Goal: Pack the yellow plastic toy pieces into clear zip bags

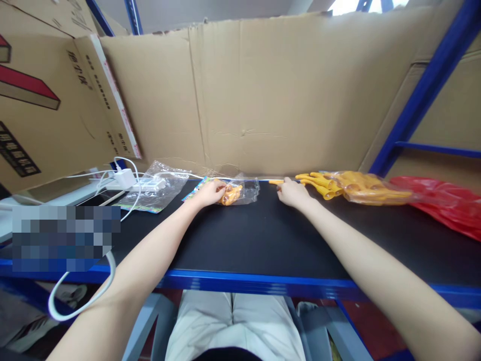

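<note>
My left hand [210, 192] rests on the black table top [263, 235], fingers closed on the edge of a small clear plastic bag [244, 190] that holds several yellow toy pieces [230, 194]. My right hand [292, 192] lies a little to the right, fingers curled round one loose yellow toy piece [275, 182] that points left toward the bag. Just right of that hand lies a pile of yellow toy hands [349, 186], partly wrapped in clear plastic.
A red plastic bag [443, 200] lies at the far right. Flat clear bags [158, 190], a white charger [125, 178] and its cables sit at the left. Cardboard sheets [263, 95] wall the back; blue rack posts [424, 95] stand at the right.
</note>
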A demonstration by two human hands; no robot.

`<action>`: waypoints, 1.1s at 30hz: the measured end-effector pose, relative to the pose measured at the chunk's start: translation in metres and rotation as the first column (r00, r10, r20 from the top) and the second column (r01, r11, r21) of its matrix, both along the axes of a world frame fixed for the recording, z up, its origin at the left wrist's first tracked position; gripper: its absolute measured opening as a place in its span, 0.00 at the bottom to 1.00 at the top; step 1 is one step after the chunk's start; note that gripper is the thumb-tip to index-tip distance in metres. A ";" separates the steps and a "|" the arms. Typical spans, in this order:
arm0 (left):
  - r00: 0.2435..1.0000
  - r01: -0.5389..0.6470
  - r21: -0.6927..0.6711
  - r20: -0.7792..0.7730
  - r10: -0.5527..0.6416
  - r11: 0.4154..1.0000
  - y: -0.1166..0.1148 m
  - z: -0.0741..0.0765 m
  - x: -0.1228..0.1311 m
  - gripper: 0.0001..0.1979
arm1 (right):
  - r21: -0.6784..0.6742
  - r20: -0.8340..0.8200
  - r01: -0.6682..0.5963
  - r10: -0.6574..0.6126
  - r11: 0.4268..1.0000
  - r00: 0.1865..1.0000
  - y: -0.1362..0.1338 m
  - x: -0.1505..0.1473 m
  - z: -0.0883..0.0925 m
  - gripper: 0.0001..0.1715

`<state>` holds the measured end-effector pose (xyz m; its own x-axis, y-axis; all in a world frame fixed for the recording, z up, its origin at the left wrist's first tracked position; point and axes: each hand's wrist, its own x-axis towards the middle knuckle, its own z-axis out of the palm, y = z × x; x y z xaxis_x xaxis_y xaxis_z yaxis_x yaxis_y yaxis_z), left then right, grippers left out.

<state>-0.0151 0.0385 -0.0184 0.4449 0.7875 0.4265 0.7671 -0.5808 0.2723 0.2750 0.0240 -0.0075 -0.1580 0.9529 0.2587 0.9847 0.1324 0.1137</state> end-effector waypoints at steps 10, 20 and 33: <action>0.937 -0.224 0.008 0.275 0.213 0.975 -0.007 0.010 0.007 0.16 | -0.068 0.015 0.257 -0.257 0.964 0.966 -0.008 0.029 0.022 0.17; 0.913 -0.299 -0.225 0.214 0.347 0.927 0.018 -0.009 -0.021 0.19 | 0.175 -0.573 -0.557 0.544 0.812 0.613 -0.033 -0.036 0.015 0.19; 0.898 -0.421 -0.125 0.078 0.432 0.898 -0.003 0.014 -0.004 0.06 | 0.126 -0.682 -0.365 0.348 0.922 0.643 -0.008 -0.024 -0.007 0.05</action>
